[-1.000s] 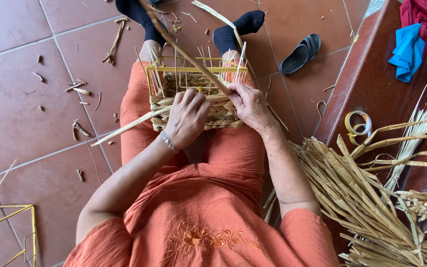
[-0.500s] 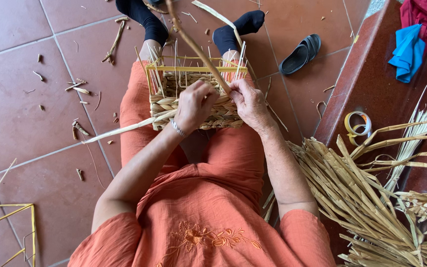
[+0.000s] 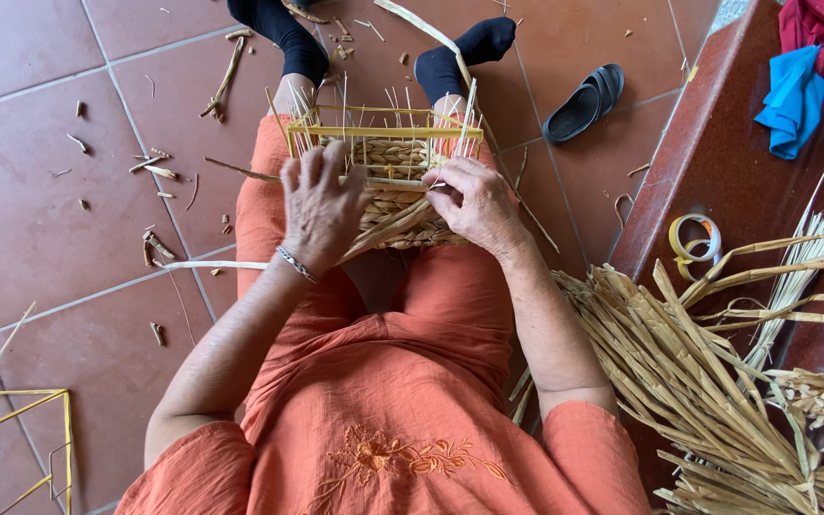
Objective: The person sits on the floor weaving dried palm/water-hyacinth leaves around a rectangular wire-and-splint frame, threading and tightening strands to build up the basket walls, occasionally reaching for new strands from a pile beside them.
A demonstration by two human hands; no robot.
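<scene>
While the person is sitting on the tiled floor [image 3: 40, 219] in orange clothes, a half-woven basket [image 3: 388, 191] on a yellow wire frame is resting on the lap, just above the knees; the left hand [image 3: 321, 205] is lying spread over its near left side, fingers open and pressing on the weave rather than closing on anything; the right hand [image 3: 474, 202] is pinching narrowly at a thin pale strand [image 3: 402, 224] at the basket's right edge, though how firmly is hard to tell. As I judge it, the frame is sitting loose on the thighs, so a hard tug from the right could be tipping it toward the feet; the upright stakes [image 3: 383, 110] are standing thin and close, and a sideways pull could be bending or snapping one; the flat strand, being dry, could be splitting where it is being bent sharply; with the left hand easing off, the finished rows could be slackening. To the right, a heap of dried reed strips [image 3: 708, 381] is lying just beside the hip, and a loose end could be snagging the working strand; beyond it a roll of tape [image 3: 696, 238] is lying on the red step; farther off, a dark sandal [image 3: 584, 100] and reed scraps [image 3: 154, 167] are scattered near the socked feet.
</scene>
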